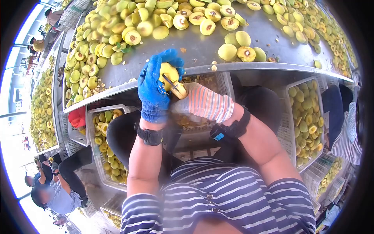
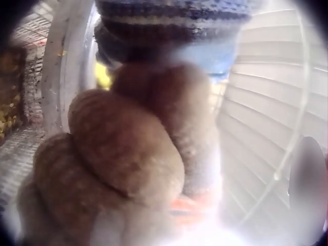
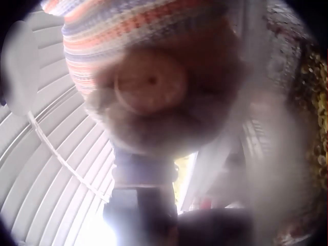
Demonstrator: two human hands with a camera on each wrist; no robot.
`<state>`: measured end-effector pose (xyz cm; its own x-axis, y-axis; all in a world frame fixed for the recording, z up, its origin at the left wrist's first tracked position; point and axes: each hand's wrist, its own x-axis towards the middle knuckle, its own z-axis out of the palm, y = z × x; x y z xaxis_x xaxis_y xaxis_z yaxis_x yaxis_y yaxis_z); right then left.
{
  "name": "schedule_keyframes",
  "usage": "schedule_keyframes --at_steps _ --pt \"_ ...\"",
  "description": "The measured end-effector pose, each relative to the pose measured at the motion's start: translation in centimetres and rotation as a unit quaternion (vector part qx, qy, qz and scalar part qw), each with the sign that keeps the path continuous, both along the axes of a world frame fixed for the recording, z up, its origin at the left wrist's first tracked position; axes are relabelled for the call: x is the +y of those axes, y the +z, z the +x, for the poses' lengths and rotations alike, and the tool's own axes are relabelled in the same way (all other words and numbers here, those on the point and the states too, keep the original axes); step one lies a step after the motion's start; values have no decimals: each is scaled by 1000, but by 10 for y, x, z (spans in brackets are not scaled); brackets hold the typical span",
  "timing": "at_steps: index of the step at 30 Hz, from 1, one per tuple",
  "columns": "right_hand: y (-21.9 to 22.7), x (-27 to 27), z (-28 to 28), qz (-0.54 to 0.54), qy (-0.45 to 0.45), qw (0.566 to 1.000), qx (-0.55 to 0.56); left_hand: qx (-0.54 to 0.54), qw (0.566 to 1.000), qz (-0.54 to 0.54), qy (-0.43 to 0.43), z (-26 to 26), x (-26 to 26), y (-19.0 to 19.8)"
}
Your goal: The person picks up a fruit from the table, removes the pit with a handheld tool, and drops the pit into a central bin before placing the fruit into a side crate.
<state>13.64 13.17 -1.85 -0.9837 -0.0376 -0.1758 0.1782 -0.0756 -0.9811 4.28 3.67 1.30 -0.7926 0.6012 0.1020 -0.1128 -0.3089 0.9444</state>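
Observation:
In the head view, my left hand (image 1: 154,84), in a blue work glove, holds a yellow peach (image 1: 170,73) over the table's front edge. My right hand (image 1: 206,102) wears a striped knit glove and grips a small knife (image 1: 179,91) with a light wooden handle. Its narrow dark blade lies against the peach, on the side facing me. In the right wrist view, the round butt of the knife handle (image 3: 151,82) pokes out of the curled glove. Blurred gloved fingers (image 2: 125,146) fill the left wrist view, hiding the peach there.
Halved peaches (image 1: 196,17) lie heaped along the metal table (image 1: 187,52), and a small group (image 1: 246,54) sits near its front edge. Crates of peaches stand left (image 1: 102,163) and right (image 1: 290,128) of my knees. Other people sit at the left.

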Motion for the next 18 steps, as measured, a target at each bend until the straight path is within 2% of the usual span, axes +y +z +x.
schedule_keyframes --at_steps 3,6,10,13,15,16,17,18 --pt "26 7 16 -166 38 978 -119 -78 996 29 -10 5 -4 6" --pt "16 7 19 -214 57 966 -130 -120 992 17 -13 7 -5 11" --pt "15 -4 21 -158 61 982 -88 -118 991 -56 5 8 -9 12" --pt "16 -5 20 -89 69 992 -63 -95 994 -56 -17 11 -20 18" --pt "13 -5 24 5 146 989 -20 -43 998 -36 27 16 -28 28" --pt "10 -6 26 52 184 982 1 -128 990 -39 49 7 -35 33" --pt "7 -5 29 84 167 979 76 -84 991 -30 101 3 -46 35" --pt "11 -1 27 195 182 963 46 -39 987 -21 152 0 -63 36"
